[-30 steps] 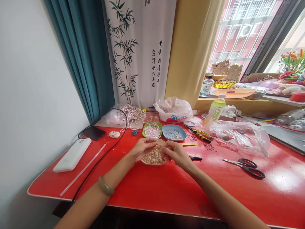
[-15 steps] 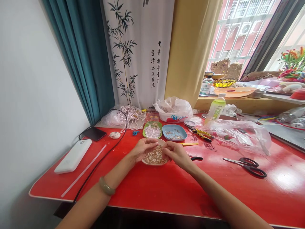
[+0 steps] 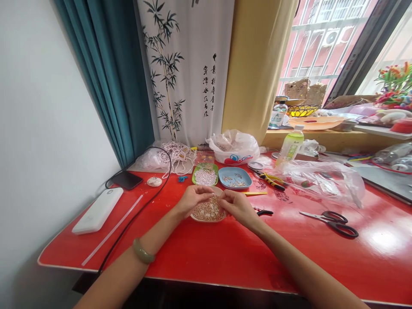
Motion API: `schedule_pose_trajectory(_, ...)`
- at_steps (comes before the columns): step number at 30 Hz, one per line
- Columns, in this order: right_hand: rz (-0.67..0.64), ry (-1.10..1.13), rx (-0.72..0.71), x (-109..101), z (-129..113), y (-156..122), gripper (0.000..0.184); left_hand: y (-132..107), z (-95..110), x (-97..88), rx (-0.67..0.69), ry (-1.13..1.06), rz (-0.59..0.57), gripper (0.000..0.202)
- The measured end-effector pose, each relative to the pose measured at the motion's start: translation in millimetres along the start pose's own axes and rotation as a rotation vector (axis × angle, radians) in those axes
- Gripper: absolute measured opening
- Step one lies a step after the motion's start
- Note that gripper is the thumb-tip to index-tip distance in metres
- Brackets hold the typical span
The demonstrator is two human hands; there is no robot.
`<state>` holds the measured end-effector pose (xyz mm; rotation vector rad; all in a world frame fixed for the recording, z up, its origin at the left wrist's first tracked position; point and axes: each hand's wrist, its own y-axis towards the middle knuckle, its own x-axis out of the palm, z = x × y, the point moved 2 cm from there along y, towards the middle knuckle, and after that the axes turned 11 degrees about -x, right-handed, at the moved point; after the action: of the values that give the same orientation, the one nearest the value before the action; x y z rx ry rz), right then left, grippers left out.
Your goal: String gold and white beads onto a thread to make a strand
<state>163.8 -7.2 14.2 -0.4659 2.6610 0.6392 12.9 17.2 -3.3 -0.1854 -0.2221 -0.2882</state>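
Note:
Both hands are raised over a pale dish [image 3: 208, 220] filled with small gold beads [image 3: 207, 209]. My left hand [image 3: 195, 200] is at the dish's left side, thumb and fingers pinched together; what sits between the tips is too small to make out. Opposite it, my right hand [image 3: 235, 205] also pinches at the right rim, its fingertips close to the left ones. Just behind are a green tray [image 3: 193, 181] of white and gold beads and a blue tray [image 3: 236, 186] with scattered small gold and silvery pieces.
Pliers [image 3: 273, 182] with yellow-black handles lie right of the trays. Scissors [image 3: 334, 222] rest farther right, near a clear plastic bag [image 3: 334, 182] and a drink bottle [image 3: 291, 146]. On the left are a white power bank [image 3: 98, 211], a phone [image 3: 128, 180] and a black cable [image 3: 138, 210].
The hands keep nearly the same pinched pose over the bead dish. The whole view has shifted very slightly; nothing on the table has visibly moved.

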Motion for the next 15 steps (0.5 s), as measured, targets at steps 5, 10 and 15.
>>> schedule_pose_trajectory(5, -0.027, 0.048, 0.029, 1.9, 1.3, -0.1, 0.012, -1.2, 3.6, 1.3, 0.115, 0.129, 0.044, 0.017)
schedule_pose_trajectory(10, -0.038, 0.104, 0.061, 2.6, 1.2, 0.4, 0.013, -3.1, 6.2, 1.9, 0.143, 0.181, 0.074, 0.018)
schedule_pose_trajectory(15, -0.027, 0.1, 0.008, 1.5, 1.0, 0.4, 0.012, -2.6, 6.5, 1.5, 0.144, 0.174, 0.082, 0.018)
